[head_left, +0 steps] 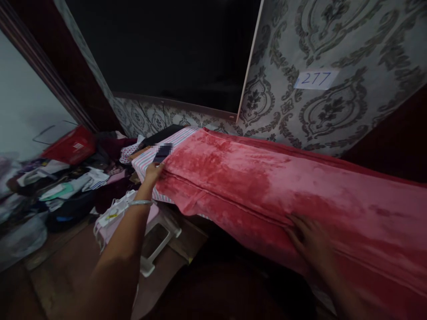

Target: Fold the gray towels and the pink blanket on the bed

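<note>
A red plush blanket point(233, 173) lies folded lengthwise over a long surface below the wall, running from the middle of the view to the right edge. My left hand point(154, 172), with a bangle on its wrist, is closed on the blanket's left end by the fold. My right hand point(308, 238) is at the front fold further right, thumb and fingertips pinching the raised edge. Under the blanket's left end shows a pink, white and blue striped cloth point(144, 162). A dark flat item point(163, 153), partly blurred out, rests on that cloth just beyond my left hand.
A large dark television point(167, 49) hangs over the blanket. On the left are heaped clothes point(70, 186) and a red basket point(71, 144). A plastic stool point(163, 231) with a white bag point(113, 215) stands below my left forearm. A "277" label point(316, 79) is on the patterned wall.
</note>
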A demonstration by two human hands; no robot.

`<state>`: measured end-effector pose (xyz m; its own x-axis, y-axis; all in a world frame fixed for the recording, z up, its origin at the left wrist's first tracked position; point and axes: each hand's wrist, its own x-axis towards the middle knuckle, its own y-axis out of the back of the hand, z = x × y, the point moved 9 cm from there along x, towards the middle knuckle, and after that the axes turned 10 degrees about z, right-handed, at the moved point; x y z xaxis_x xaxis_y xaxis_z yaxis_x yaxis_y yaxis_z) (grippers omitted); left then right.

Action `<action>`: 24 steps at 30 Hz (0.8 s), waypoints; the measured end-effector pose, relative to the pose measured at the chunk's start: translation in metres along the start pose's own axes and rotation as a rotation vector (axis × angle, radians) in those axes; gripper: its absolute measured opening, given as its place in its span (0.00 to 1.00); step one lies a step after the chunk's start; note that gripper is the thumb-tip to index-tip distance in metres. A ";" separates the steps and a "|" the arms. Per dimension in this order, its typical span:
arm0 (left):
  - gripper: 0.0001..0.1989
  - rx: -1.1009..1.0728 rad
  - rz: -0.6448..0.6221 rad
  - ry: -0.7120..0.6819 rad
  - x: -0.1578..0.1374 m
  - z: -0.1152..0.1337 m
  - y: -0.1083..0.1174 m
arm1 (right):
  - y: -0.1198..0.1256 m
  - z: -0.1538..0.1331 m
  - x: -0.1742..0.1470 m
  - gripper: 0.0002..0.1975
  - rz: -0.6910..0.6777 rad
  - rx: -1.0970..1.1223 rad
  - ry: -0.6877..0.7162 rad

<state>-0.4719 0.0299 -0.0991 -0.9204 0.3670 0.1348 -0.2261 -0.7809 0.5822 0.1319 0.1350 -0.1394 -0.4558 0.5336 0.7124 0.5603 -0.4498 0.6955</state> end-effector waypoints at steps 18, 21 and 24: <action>0.16 0.019 0.034 0.007 0.006 -0.001 -0.003 | 0.006 -0.004 0.001 0.17 0.041 0.047 0.045; 0.17 0.051 0.011 -0.013 0.007 0.003 -0.001 | 0.002 -0.003 0.001 0.18 0.031 0.058 0.020; 0.16 0.141 0.034 -0.088 0.009 0.012 0.003 | 0.008 -0.009 0.006 0.17 0.083 0.073 0.014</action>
<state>-0.4772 0.0374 -0.0866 -0.8940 0.3890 0.2224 -0.1427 -0.7176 0.6817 0.1280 0.1283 -0.1286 -0.4150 0.4867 0.7687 0.6451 -0.4384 0.6258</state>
